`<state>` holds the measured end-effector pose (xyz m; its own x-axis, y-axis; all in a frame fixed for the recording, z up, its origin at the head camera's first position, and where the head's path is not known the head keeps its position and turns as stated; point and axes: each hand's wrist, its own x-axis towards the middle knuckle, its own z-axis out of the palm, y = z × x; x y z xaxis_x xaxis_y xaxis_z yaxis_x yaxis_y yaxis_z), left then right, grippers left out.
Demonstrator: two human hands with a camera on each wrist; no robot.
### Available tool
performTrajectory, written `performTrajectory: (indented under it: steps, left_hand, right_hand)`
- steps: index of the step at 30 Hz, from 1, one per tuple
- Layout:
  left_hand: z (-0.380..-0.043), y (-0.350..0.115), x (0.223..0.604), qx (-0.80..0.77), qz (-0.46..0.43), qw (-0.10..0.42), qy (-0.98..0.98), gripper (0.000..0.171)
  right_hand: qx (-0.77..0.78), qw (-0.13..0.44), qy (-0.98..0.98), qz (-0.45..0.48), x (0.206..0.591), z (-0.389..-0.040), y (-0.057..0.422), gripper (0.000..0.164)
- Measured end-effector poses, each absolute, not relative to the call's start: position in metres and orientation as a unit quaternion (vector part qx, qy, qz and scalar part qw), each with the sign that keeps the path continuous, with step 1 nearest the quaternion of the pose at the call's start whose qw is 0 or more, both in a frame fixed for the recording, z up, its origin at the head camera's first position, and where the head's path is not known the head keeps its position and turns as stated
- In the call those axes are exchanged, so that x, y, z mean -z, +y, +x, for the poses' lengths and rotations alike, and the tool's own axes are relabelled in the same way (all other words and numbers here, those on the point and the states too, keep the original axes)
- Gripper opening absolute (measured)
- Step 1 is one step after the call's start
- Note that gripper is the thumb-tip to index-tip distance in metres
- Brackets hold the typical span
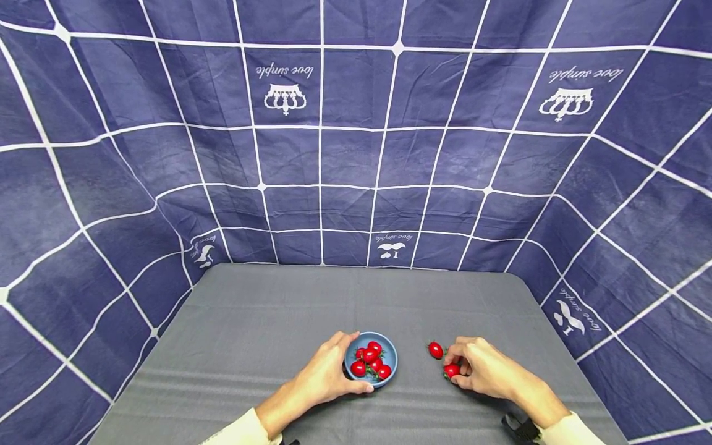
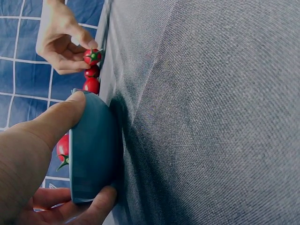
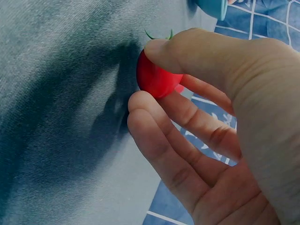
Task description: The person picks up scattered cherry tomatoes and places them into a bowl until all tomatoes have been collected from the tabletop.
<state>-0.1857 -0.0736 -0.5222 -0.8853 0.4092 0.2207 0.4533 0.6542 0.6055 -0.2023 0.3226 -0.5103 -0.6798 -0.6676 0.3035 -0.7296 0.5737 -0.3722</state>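
My left hand (image 1: 324, 373) grips a small blue bowl (image 1: 392, 357) by its side, thumb at the near rim and fingers around the far side. Several red cherry tomatoes (image 1: 370, 355) with green stems lie in it. To the right, my right hand (image 1: 489, 369) pinches another cherry tomato (image 3: 158, 77) between thumb and fingers, low over the cloth. Just left of that hand lies a loose cherry tomato (image 1: 436, 350). In the left wrist view, two tomatoes (image 2: 91, 85) show between the bowl and the pinched one; the right fingers partly hide this area in the head view.
A grey cloth (image 1: 267, 327) with shallow wrinkles covers the table. Blue curtains (image 1: 356, 154) with a white grid hang behind it and along both sides. A black strap (image 1: 520, 426) sits at the right wrist.
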Motion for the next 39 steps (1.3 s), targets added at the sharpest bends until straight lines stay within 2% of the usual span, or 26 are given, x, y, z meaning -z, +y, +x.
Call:
performTrajectory:
  steps: [17, 39]
  left_hand:
    - [-0.186, -0.073, 0.523, 0.336, -0.242, 0.035, -0.91, 0.11]
    - [-0.185, -0.074, 0.52, 0.341, -0.243, 0.028, -0.908, 0.11]
  right_hand:
    - [-0.227, 0.073, -0.885, 0.4, 0.486, -0.203, 0.3, 0.031]
    - [-0.22, 0.031, -0.868, 0.445, 0.465, -0.212, 0.221, 0.022]
